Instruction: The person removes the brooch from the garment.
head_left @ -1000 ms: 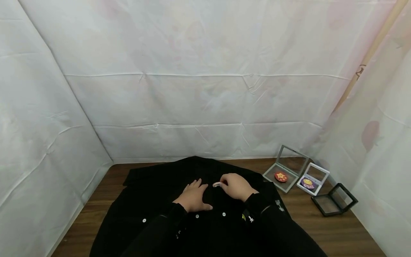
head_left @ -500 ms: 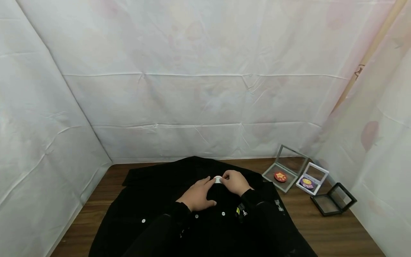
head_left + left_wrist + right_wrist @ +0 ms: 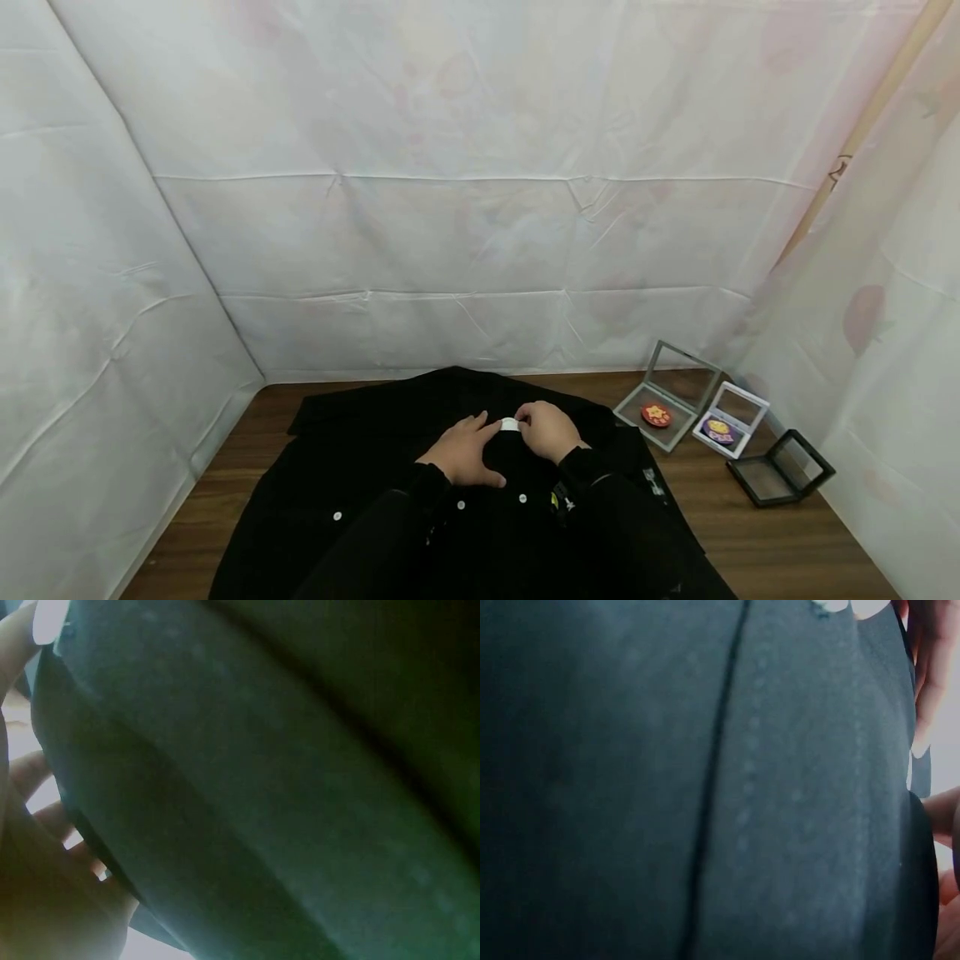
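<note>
Head view: black garment (image 3: 390, 467) spread over wooden worktop (image 3: 780, 533), lower centre of frame. Left hand (image 3: 459, 454) and right hand (image 3: 550, 430) meet on it, both pinching a small white badge (image 3: 509, 424) at their fingertips. Three open display cases (image 3: 723, 425), lower right.

Left wrist view: dark fabric (image 3: 285, 787) fills frame; curled fingers (image 3: 45, 817) at left edge.

Right wrist view: stitched dark fabric (image 3: 705, 795); fingers (image 3: 930, 667) at right edge.
</note>
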A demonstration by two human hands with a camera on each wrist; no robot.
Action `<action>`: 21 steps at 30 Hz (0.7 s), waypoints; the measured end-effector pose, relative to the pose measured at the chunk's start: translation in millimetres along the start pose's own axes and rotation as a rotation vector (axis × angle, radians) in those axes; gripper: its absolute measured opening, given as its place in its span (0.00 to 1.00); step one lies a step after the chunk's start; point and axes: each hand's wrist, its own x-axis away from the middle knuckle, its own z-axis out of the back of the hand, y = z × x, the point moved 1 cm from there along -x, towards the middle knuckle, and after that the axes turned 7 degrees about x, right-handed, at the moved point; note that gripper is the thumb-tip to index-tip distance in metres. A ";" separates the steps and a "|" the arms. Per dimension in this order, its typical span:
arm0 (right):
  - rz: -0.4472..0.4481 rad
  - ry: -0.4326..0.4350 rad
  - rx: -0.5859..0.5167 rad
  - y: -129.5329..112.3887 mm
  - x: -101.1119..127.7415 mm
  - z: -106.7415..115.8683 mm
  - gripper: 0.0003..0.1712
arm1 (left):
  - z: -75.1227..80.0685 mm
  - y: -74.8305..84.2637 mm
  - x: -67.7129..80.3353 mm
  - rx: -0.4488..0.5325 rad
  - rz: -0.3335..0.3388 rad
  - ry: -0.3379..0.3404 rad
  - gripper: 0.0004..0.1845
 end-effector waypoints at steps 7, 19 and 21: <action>0.065 -0.019 0.010 -1.0 3.5 -2.2 0.11 | 1.5 1.2 -1.6 -0.045 0.018 -0.030 0.52; 0.083 -0.101 0.195 -24.7 27.7 14.7 0.26 | 4.7 4.5 2.5 0.003 0.027 -0.037 0.50; 0.103 -0.101 0.249 -28.4 31.7 16.6 0.27 | 4.9 4.9 3.1 0.015 0.027 -0.033 0.50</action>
